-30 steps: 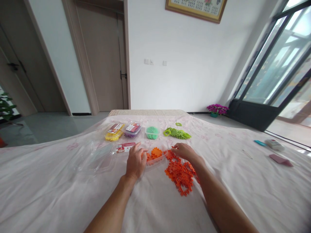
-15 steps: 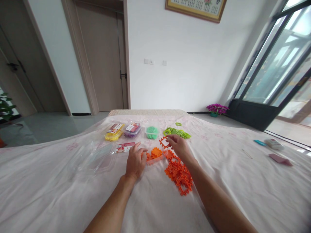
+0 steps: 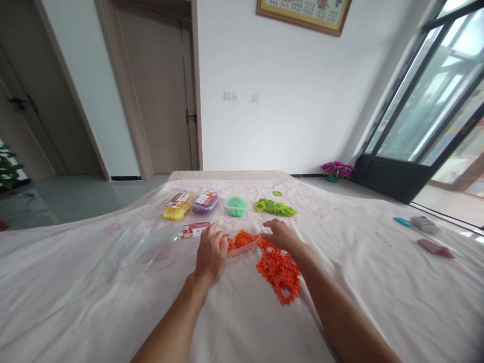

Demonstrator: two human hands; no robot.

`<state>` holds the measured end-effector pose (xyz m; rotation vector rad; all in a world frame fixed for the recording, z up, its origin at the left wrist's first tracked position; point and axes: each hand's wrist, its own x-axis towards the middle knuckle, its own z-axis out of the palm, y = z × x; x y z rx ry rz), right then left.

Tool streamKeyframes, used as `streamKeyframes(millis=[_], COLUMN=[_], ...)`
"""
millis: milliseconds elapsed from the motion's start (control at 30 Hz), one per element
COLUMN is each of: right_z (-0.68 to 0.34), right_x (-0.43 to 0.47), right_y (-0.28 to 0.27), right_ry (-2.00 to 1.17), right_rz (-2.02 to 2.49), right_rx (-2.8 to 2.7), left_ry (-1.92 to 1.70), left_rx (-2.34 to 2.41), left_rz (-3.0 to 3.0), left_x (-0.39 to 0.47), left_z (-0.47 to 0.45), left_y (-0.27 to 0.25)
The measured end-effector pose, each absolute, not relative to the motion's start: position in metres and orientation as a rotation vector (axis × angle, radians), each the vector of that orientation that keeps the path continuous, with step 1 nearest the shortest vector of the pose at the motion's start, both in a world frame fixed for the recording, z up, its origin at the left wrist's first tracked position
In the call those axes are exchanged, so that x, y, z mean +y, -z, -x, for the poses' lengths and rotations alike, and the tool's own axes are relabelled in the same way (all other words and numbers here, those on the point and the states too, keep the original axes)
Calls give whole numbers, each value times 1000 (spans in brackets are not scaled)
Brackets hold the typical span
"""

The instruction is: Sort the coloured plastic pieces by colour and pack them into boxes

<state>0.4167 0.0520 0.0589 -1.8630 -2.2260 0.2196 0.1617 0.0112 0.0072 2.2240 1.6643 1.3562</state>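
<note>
A clear plastic box (image 3: 242, 249) with orange notched pieces (image 3: 244, 238) in it stands between my hands. At its left end, my left hand (image 3: 212, 249) grips the side, the thumb toward the pieces. Over the right end hovers my right hand (image 3: 283, 235), its fingers stretched out and apart; no piece shows in them. Beneath and beside that hand lies a heap of orange interlocking pieces (image 3: 278, 272), some with open centres. Part of the heap is hidden by my right wrist.
Beyond the box stand a yellow-filled box (image 3: 177, 206), a purple-filled box (image 3: 206, 201) and an open box of green pieces (image 3: 237, 206). Lime-green pieces (image 3: 278, 207) lie to their right. Clear lids (image 3: 151, 247) and a printed label (image 3: 194, 230) lie left. Small items, including a pink one (image 3: 434, 248), sit far right.
The orange frame-shaped piece has left my right hand's fingers, which have opened. That hand has come down toward the box. My left hand stays where it was.
</note>
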Motion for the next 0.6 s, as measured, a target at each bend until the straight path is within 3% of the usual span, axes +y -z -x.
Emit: streamKeyframes(millis=[400,600], right_z=[-423,-421], right_x=[59,56], right_y=[-53,-71], right_ry=[-327,-153], right_rz=[1999,1932], right_rx=[-2127,-1801], left_ry=[-1383,-1402], left_rx=[1654,1638], left_rz=[-2229,-2213], left_x=[14,15], left_z=[-161,-160], left_y=[-3,0])
